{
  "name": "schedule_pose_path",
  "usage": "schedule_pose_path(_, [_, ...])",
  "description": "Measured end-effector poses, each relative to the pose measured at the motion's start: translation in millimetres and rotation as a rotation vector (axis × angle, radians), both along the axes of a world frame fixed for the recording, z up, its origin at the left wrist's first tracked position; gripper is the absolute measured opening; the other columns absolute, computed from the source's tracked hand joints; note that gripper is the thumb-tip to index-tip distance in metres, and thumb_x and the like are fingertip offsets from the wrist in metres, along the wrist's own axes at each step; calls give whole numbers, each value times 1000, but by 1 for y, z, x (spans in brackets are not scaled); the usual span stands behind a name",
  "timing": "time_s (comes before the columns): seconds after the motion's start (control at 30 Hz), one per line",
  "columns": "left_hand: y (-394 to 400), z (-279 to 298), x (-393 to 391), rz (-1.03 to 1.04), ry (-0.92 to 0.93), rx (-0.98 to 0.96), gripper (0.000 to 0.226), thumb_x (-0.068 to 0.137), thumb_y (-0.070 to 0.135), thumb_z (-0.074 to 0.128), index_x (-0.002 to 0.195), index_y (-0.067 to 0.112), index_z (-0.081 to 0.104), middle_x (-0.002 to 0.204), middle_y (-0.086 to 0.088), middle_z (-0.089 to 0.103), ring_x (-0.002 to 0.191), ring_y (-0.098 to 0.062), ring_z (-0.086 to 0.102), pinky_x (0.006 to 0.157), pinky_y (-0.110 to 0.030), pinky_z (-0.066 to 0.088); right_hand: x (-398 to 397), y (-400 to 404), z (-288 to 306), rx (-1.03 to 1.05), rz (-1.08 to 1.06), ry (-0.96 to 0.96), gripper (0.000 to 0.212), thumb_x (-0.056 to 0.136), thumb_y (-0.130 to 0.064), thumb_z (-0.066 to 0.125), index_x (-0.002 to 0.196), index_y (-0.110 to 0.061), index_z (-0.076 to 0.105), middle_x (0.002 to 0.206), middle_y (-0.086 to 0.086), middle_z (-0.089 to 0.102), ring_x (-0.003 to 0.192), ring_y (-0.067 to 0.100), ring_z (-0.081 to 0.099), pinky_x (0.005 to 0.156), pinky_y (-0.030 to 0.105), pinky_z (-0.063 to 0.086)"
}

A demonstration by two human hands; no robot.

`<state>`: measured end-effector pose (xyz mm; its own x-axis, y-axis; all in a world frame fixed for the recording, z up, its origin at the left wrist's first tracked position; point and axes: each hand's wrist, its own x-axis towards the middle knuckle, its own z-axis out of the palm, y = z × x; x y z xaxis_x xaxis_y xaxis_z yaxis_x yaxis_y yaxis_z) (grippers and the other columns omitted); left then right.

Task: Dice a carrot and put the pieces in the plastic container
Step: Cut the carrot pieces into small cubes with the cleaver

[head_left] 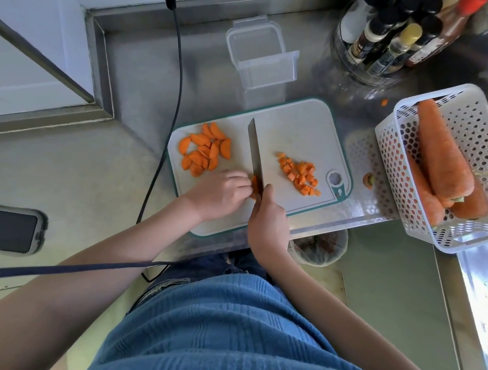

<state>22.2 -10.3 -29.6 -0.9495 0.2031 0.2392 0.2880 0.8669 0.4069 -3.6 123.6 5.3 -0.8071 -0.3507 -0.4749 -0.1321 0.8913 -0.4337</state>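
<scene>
Handle of knife [254, 152] hidden in right hand [267, 218] grip.

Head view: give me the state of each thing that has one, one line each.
Plastic container: open, empty.
Knife: gripped by right hand, blade on the cutting board.
Carrot piece: steadied by left hand against the blade.
Carrot slices: undiced.
Diced carrot: piled on the board.
Basket: holds whole carrots.
</scene>
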Motion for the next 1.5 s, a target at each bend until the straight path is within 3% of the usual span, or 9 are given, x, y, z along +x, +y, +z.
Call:
schedule_pose_path(0.43, [0, 0, 2, 16, 56, 35, 29, 82, 5, 46, 74, 0, 73, 78, -10, 71, 75, -24, 68, 56, -32, 57, -1, -1, -9, 128, 68, -9, 23, 92, 5, 31, 104, -14, 28, 74, 10, 51, 64, 31, 52, 55, 39, 42])
schedule_pose_path(0.57, [-1, -1, 4, 15, 54, 38, 27, 82, 3, 46, 74, 0, 72, 78, -10, 70, 74, -25, 67, 54, -33, 56, -4, 1, -9, 128, 80, -5, 26, 93, 4, 31, 115, -10, 32, 85, 17, 61, 76, 37, 61, 58, 39, 43])
schedule_pose_path(0.7, [-1, -1, 5, 14, 32, 39, 25, 81, 2, 47, 73, 0, 71, 77, -9, 69, 73, -24, 65, 52, -33, 54, -5, 3, -8, 107, 86, -5, 19, 94, 2, 30, 109, -10, 32, 90, 20, 63, 82, 40, 62, 61, 41, 43])
schedule_pose_path(0.83, [-2, 2, 5, 10, 16, 37, 28, 80, 4, 44, 73, 0, 71, 77, -9, 69, 74, -24, 66, 52, -32, 54, -7, 9, -7, -5, 37, -29, 3, 101, -12, 33, 101, -12, 30, 84, 19, 62, 74, 39, 60, 57, 41, 45])
schedule_pose_path(0.97, [-3, 0, 5, 8, 3, 34, 30, 79, 8, 43, 76, 2, 73, 81, -8, 70, 78, -24, 67, 54, -32, 56, -11, 19, 2, -161, -63, -33, 19, 103, -28, 35, 94, -13, 29, 71, 14, 57, 61, 34, 53, 47, 35, 34])
schedule_pose_path(1.17, [-7, -1, 6, 16, 52, 21, 27, 80, 4, 51, 94, 3, 73, 94, -9, 71, 88, -27, 65, 65, -35, 58, -21, 33, 9, -255, -198, 23, 18, 102, -30, 39, 98, -14, 33, 62, 2, 48, 52, 20, 45, 42, 31, 23])
schedule_pose_path(1.27, [-13, -4, -1, -6, -34, 5, 43, 73, -6, 70, 114, 5, 66, 112, -13, 65, 104, -30, 61, 82, -40, 55, -25, 37, 8, -268, -225, 33, 19, 102, -29, 40, 99, -12, 33, 63, 4, 49, 54, 22, 46, 43, 31, 24])
schedule_pose_path(1.33, [-18, -4, -10, -68, -141, -7, 53, 73, 1, 75, 123, 8, 61, 124, -15, 60, 115, -32, 55, 91, -44, 50, -27, 38, 7, -263, -236, 26, 18, 101, -28, 40, 99, -12, 33, 67, 7, 53, 57, 26, 48, 44, 31, 26])
schedule_pose_path(1.5, [-21, -2, -35, -249, -301, -93, 49, 66, 18, 83, 111, 6, 66, 115, -14, 64, 112, -34, 55, 87, -47, 51, -28, 42, 6, -257, -247, 14, 18, 101, -27, 40, 100, -10, 34, 69, 11, 54, 63, 35, 51, 48, 34, 27])
